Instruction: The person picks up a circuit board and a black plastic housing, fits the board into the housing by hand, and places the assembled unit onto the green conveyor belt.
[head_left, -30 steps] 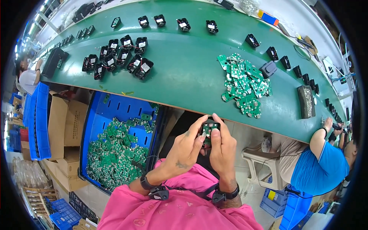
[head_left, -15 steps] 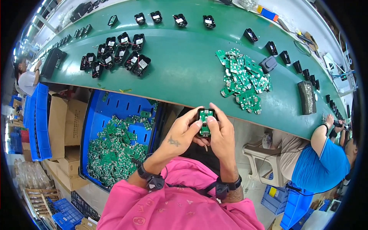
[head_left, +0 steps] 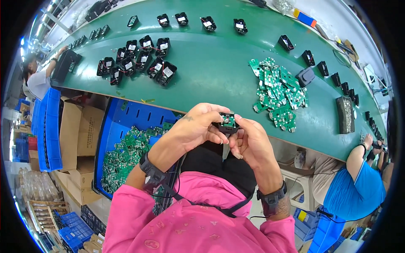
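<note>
1. Head view, the work in hand: a black housing [head_left: 228,130] is at the near edge of the worktop [head_left: 202,78], tilted, with a green circuit board [head_left: 229,121] lying in its open top. Whether the board is fully seated or fastened I cannot tell.
2. Head view, hands: both are close together on that one housing — the left hand [head_left: 201,123] grips its left side, while the right hand [head_left: 254,141] touches its right end, the lower fingers loosely curled.
3. Head view, what looks done: on the far left a small unit [head_left: 133,21] seems to show a green board in its top.
4. Head view, what looks left: the open housings clustered on the left [head_left: 144,60] show white labels and red wires, with no board visible on top. Loose boards lie in a pile [head_left: 278,90] on the right, and many more fill the blue crate [head_left: 145,113] at near left.
5. Head view, against half a second ago: then the board faces up under both thumbs; now the housing is tilted and a little farther out, with the thumbs off the board's middle — the pile and cluster keep their arrangement.
</note>
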Motion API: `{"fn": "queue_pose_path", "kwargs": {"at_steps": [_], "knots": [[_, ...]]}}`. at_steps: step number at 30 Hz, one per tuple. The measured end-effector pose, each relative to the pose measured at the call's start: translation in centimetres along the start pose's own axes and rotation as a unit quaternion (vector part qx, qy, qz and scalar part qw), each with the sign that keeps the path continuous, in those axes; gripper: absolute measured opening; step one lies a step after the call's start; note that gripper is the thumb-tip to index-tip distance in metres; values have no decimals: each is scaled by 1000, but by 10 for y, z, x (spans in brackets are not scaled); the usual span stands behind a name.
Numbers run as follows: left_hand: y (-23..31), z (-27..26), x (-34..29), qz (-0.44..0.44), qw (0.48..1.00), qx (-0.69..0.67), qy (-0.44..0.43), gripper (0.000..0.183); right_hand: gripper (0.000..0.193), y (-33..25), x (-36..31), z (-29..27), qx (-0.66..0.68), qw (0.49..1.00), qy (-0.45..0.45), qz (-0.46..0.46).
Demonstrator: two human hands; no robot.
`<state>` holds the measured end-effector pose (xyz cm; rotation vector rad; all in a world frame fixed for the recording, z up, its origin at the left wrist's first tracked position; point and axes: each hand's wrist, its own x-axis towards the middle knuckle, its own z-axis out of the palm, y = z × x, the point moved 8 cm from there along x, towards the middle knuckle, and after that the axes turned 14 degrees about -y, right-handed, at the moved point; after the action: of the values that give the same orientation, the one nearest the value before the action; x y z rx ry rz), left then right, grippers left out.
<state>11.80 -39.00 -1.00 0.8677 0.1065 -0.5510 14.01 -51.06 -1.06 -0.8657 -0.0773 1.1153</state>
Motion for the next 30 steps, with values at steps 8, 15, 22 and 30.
{"fn": "queue_pose_path", "kwargs": {"at_steps": [8,15,22,30], "knots": [[58,19,15,44,928,371,11,68,50,-61,-2,17,-504,826,103,-230],[179,-34,15,162,626,718,256,58,71,-68,27,0,-581,750,124,-291],[377,-271,-27,49,449,712,538,53,24,-60,34,-4,-637,686,142,-321],[398,-340,35,-65,439,720,534,49,19,-56,38,-8,-667,678,146,-274]]}}
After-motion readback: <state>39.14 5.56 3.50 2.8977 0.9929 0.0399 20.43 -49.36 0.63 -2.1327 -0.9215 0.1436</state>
